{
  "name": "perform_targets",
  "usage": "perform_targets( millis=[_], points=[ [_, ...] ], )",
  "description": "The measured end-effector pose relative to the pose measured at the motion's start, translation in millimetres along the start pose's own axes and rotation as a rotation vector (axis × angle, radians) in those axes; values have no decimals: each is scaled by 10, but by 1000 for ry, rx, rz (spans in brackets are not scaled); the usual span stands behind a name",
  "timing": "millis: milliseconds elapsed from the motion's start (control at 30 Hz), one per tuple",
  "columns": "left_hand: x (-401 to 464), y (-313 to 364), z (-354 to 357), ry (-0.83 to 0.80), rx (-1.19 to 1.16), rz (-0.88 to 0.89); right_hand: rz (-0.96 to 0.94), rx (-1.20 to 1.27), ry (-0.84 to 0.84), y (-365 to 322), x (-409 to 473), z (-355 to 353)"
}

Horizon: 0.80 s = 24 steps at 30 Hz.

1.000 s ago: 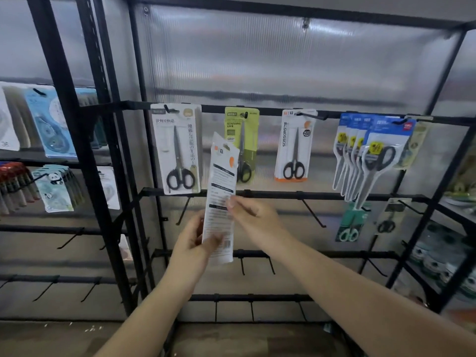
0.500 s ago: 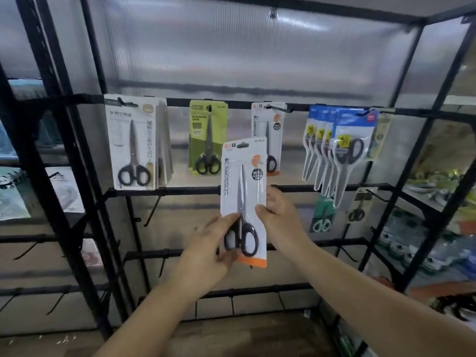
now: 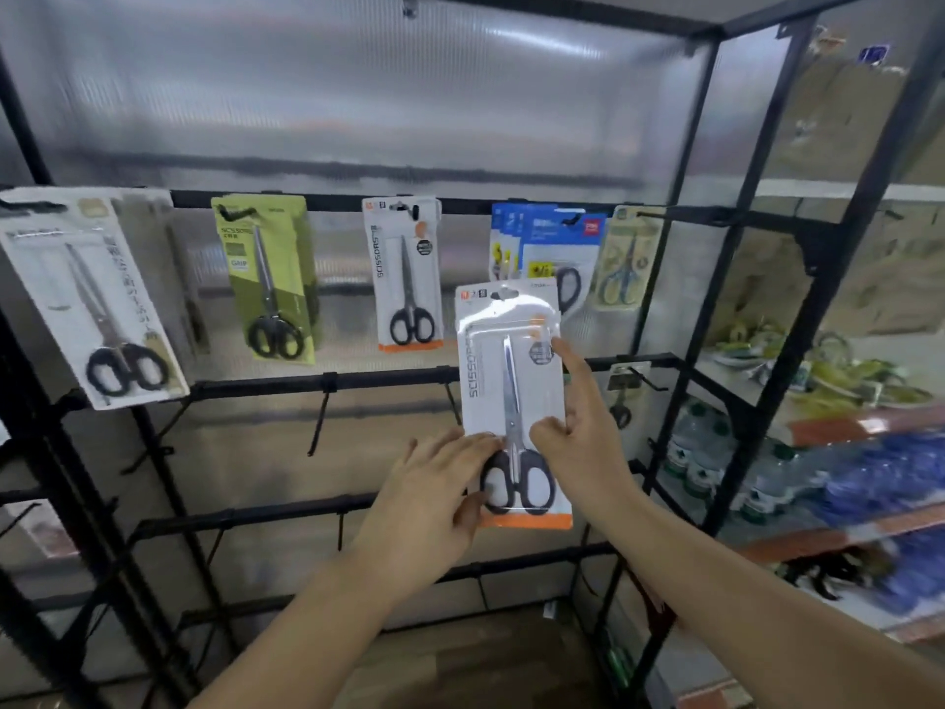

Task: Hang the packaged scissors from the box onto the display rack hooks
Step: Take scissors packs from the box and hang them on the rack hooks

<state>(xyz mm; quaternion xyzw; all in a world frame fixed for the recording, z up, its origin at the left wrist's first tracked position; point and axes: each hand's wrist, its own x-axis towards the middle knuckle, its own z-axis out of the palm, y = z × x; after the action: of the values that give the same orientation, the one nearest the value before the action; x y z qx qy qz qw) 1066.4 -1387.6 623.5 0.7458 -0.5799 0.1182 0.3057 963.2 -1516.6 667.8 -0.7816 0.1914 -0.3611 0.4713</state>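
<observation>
Hands — left hand (image 3: 434, 496), right hand (image 3: 580, 442) — hold scissors pack (image 3: 511, 396) upright.

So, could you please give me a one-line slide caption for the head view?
Both hands hold a scissors pack below the rack's top-row hooks.

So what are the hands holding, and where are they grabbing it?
One white scissors pack. The left hand grips its lower left edge by the black handles; the right hand pinches the right edge, forefinger stretched up along it.
</observation>
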Motion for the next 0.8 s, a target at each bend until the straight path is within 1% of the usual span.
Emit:
perform_targets(
  millis=[133,300,400,533,700,800],
  points=[
    [166,187,157,50,54,58,16,2,-27,205,108,-314],
    [174,304,219,55,178,46,-7,70,-79,328,182,-428],
    [36,229,132,65,331,-41,24,119,-128,403,247,-348],
    [-303,68,-63,51,429,-174,-1,145,-182,417,358,-76],
    [-638,-108,-411,112,568,-253,-62,206,-150,9,531,187],
    [-710,-184,-566,97,605,-312,-126,250,-137,-260,638,278]
  ],
)
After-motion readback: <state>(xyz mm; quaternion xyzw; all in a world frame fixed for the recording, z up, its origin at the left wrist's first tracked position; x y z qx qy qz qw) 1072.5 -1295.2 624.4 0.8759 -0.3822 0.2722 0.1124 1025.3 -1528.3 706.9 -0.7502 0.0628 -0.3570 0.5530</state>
